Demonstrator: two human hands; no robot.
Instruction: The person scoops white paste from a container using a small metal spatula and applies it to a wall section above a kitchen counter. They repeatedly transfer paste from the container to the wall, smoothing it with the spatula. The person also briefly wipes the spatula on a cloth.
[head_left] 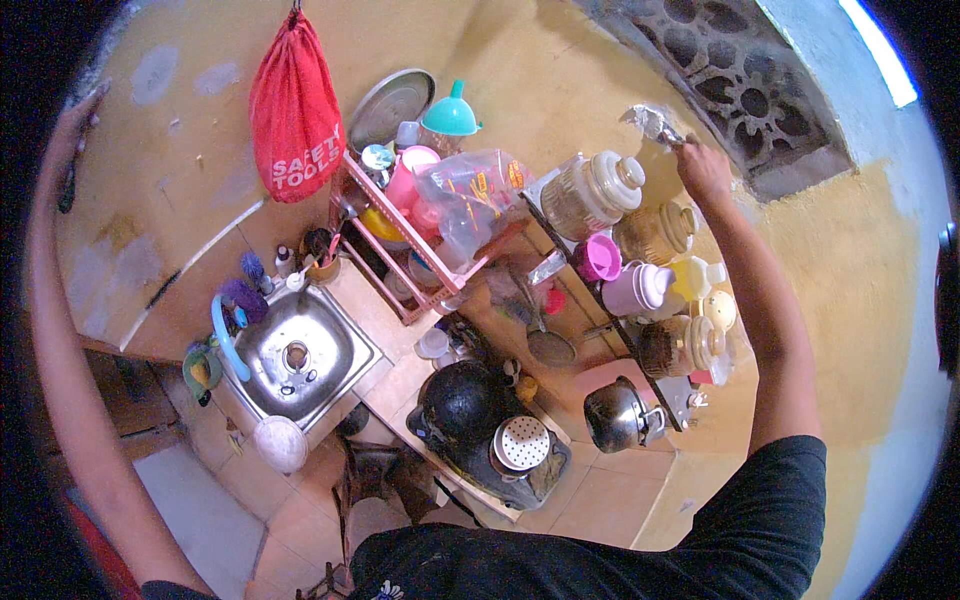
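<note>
My right hand [705,168] is raised to the yellow wall [560,90] at the upper right, fingers wrapped round the handle of a putty knife [652,124]. Its blade, smeared with whitish filler, lies at the wall beside a patterned vent block [745,90]. Far to the left, my left arm reaches up with my left hand [78,118] near the same wall. Dark shade at the picture's rim hides most of its fingers. A narrow dark thing [67,188] shows beside the left wrist; whether the hand holds it is unclear.
Under my right arm, a shelf carries glass jars [590,195] and plastic containers. A red drawstring bag [297,110] hangs on the wall above a pink rack [430,270] of kitchenware. Below are a steel sink [345,340], a stove with a black wok [465,400] and a steel pot [615,415].
</note>
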